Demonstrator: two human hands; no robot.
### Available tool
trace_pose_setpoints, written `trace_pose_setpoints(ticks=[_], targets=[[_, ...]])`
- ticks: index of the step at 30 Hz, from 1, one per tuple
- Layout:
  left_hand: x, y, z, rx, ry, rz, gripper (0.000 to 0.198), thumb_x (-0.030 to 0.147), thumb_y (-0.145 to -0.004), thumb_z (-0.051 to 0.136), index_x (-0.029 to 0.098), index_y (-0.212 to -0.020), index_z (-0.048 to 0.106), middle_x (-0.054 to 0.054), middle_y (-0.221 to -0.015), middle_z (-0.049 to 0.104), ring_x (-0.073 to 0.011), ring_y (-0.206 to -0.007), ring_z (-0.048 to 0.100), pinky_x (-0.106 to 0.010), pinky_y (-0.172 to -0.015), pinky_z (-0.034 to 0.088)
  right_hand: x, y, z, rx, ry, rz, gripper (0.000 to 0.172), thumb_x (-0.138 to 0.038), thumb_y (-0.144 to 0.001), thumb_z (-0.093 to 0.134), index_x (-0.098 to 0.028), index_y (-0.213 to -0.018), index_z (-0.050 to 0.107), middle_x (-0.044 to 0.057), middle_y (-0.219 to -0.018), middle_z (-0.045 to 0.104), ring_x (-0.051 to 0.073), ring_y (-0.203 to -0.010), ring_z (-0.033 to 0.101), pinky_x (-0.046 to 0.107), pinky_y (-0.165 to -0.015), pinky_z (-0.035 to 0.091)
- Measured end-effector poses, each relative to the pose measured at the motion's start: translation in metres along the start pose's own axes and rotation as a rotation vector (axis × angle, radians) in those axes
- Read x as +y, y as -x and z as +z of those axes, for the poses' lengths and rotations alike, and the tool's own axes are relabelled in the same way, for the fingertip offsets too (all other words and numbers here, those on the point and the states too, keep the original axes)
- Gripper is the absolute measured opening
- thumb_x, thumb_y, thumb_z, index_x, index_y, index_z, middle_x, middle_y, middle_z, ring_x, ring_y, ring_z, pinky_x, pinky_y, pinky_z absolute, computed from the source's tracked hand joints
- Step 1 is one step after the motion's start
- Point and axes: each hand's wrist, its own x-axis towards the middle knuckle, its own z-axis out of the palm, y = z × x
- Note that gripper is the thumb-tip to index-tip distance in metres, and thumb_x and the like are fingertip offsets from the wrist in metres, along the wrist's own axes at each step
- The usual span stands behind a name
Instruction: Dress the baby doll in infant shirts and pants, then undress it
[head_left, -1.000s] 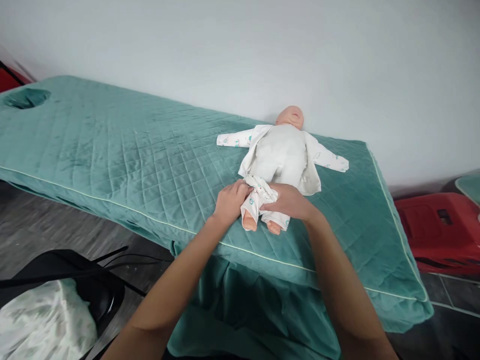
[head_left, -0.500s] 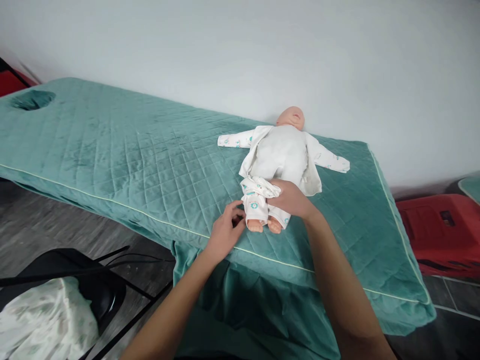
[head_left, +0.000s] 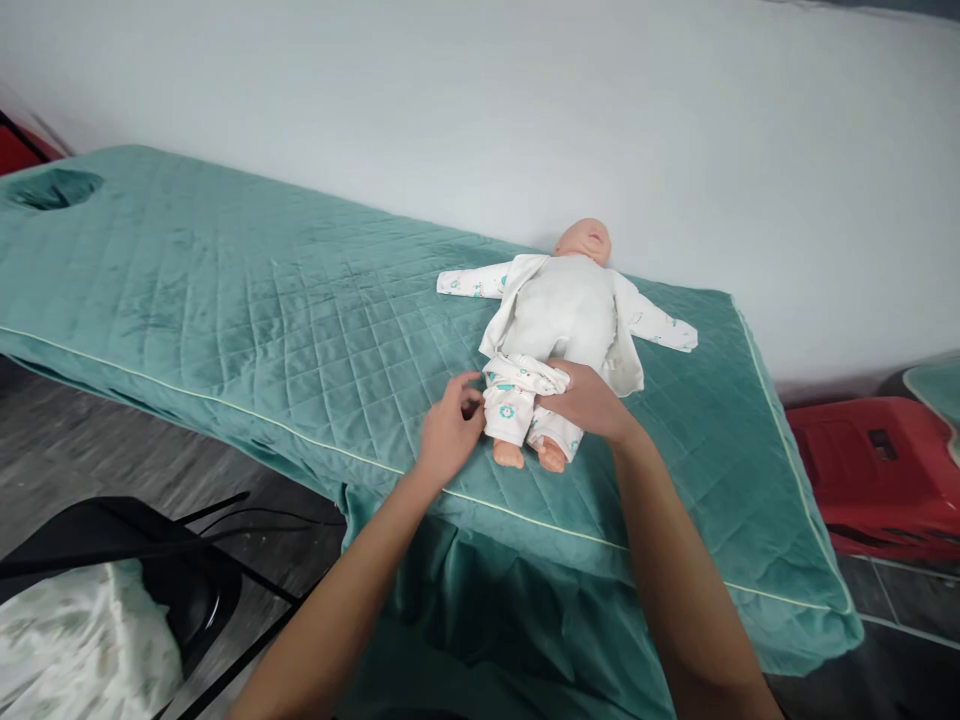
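Observation:
A baby doll [head_left: 566, 305] with a white cloth body lies face up on the green quilted bed, its head toward the wall. Its white printed jacket [head_left: 660, 325] hangs open in front, with sleeves on both arms. White printed baby trousers [head_left: 508, 410] are bunched around its lower legs, and both feet stick out of the cuffs. My right hand [head_left: 589, 398] is closed on the bunched waistband; its fingertips are partly hidden in the cloth. Beside the trouser leg on the left, my left hand [head_left: 451, 425] has curved fingers with a gap between thumb and forefinger, fingertips close to the fabric.
The green bed [head_left: 300, 290] runs along a white wall [head_left: 450, 110] and has a face hole [head_left: 56, 188] at its far left. A black chair [head_left: 202, 590] with a printed white cloth [head_left: 90, 640] stands lower left. Red plastic seating [head_left: 877, 470] is on the right.
My left hand has moved up along the trouser leg, from near the cuff toward the waistband. The left cuff sits slightly higher above the foot. My right hand keeps its hold.

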Motion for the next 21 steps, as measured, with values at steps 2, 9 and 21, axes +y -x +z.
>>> trace_pose_setpoints(ticks=[2,9,21], targets=[[0.000,-0.003,0.002,0.009,-0.119,0.015,0.048,0.017,-0.084,0.055,0.024,-0.132,0.051,0.000,-0.097,0.071,-0.0170,-0.080,0.065,-0.030,-0.076,0.046,0.000,0.000,0.000,0.023,0.005,0.028,0.014,-0.031,-0.078,0.067,-0.019,-0.084,0.064,0.000,-0.086,0.071,0.021,-0.083,0.063,0.029,-0.070,0.047],[-0.005,-0.009,0.005,0.065,-0.054,0.134,0.037,0.018,-0.089,0.053,0.024,-0.125,0.056,-0.003,-0.103,0.070,-0.0168,-0.088,0.066,-0.030,-0.081,0.050,0.012,0.003,-0.006,0.002,-0.223,-0.042,0.041,-0.044,-0.079,0.076,-0.021,-0.111,0.063,0.002,-0.107,0.068,0.021,-0.100,0.062,0.031,-0.085,0.049],[0.016,-0.083,0.005,-0.050,-0.031,0.486,0.028,0.038,-0.099,0.050,0.020,-0.108,0.069,-0.008,-0.104,0.070,-0.0202,-0.101,0.060,-0.035,-0.095,0.045,0.036,-0.021,-0.024,0.010,-0.475,-0.110,0.034,-0.040,-0.080,0.079,-0.022,-0.107,0.070,0.004,-0.109,0.070,0.019,-0.105,0.063,0.036,-0.099,0.048]])
